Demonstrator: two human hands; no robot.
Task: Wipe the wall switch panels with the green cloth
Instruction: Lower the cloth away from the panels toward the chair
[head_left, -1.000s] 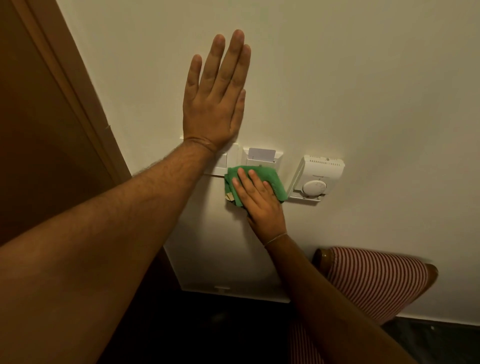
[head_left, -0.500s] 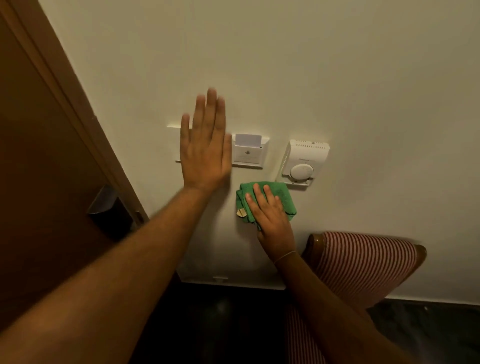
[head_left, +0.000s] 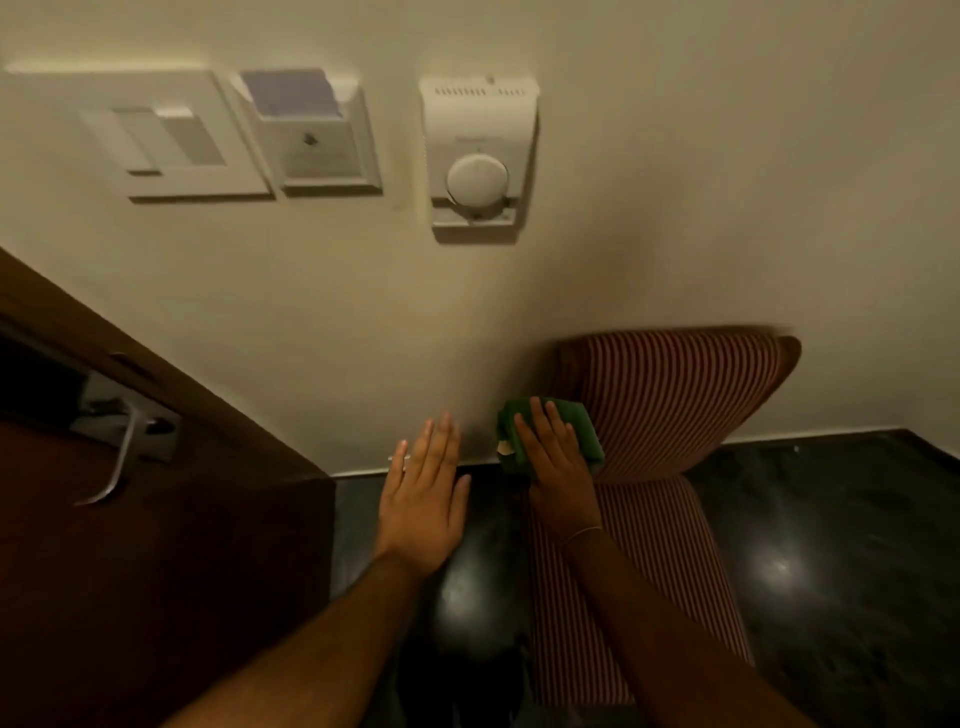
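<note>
Green cloth (head_left: 563, 423) has dropped well below the switch panel (head_left: 140, 135), pinned under the flat right hand (head_left: 558, 462). Left hand (head_left: 423, 499) hangs open, empty. Wiping looks finished, I'd guess.

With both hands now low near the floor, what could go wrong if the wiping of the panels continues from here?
1. The key card stands loose in its holder; an upward stroke with the green cloth may push it out.
2. The thermostat dial may turn under the cloth.
3. The right hand rises beside the striped chair and may bump it.
</note>
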